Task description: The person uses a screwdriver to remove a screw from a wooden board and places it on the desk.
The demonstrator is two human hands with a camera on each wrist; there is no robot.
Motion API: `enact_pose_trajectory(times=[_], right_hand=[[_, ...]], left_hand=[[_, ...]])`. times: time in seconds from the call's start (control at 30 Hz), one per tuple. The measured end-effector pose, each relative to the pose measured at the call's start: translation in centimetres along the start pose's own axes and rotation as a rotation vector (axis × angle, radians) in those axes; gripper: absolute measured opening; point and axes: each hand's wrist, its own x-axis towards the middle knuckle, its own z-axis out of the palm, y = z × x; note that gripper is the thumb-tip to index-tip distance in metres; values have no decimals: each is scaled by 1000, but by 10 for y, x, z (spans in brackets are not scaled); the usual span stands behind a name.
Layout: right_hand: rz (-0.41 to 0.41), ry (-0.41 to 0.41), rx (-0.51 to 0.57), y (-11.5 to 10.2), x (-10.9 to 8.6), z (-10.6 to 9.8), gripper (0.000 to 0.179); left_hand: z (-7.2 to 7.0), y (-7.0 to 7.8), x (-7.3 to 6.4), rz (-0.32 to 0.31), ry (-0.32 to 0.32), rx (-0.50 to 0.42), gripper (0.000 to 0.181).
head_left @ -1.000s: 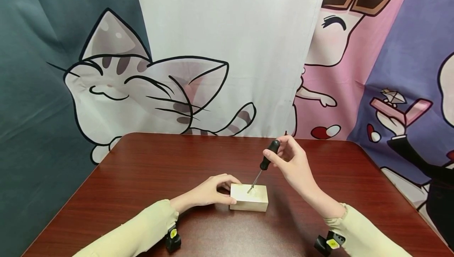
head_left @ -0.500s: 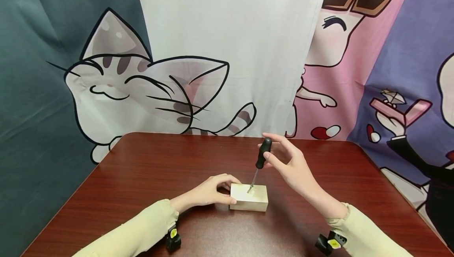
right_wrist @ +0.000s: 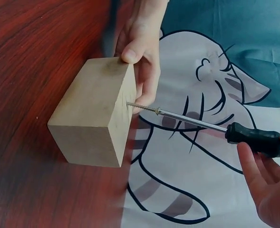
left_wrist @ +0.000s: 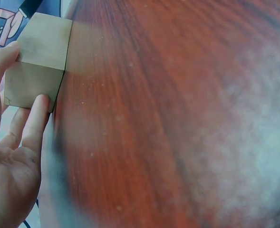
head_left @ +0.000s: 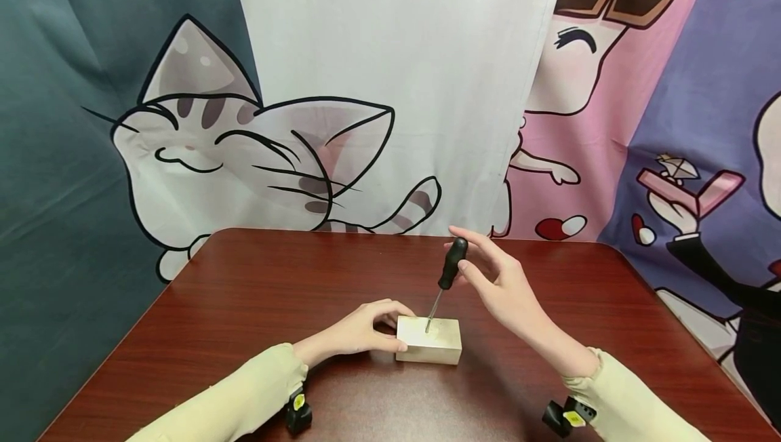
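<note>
A pale wooden block (head_left: 429, 352) lies on the table, its left end gripped between the thumb and fingers of my left hand (head_left: 360, 329). In the right wrist view a thin brass-coloured screw (right_wrist: 144, 108) stands in the block's top face. The screwdriver (right_wrist: 254, 137), black-handled with a metal shaft, meets the screw head with its tip. Above the block, my right hand (head_left: 505, 287) holds the handle between thumb and fingers, and the screwdriver leans to the right. In the left wrist view, fingertips (left_wrist: 42, 102) press on the block's end.
The reddish-brown wooden table (head_left: 293, 272) extends around the block on all sides. Behind its far edge hangs a cloth backdrop (head_left: 390, 35) with cartoon figures. Black wrist cameras sit under the left sleeve (head_left: 244, 388) and the right sleeve (head_left: 628, 394).
My right hand's fingers have shifted left around the handle, and the screwdriver has become more upright since a second ago. My left hand and the block have stayed put.
</note>
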Motion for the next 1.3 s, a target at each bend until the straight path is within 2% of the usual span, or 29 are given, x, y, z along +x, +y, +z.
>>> enact_pose_trajectory(times=[0.23, 0.43, 0.73, 1.03, 1.3], right_hand=[[-10, 56, -8, 2, 2, 2, 43], [24, 107, -54, 5, 5, 6, 39], [52, 88, -23, 6, 4, 0, 37], [73, 115, -23, 7, 2, -2, 33], [50, 139, 15, 7, 3, 0, 31]], left_hand=[[0, -2, 1, -2, 2, 5, 41], [1, -1, 0, -4, 3, 4, 41], [1, -1, 1, -12, 5, 10, 42], [1, -3, 0, -14, 4, 16, 41], [1, -2, 0, -12, 8, 12, 41]])
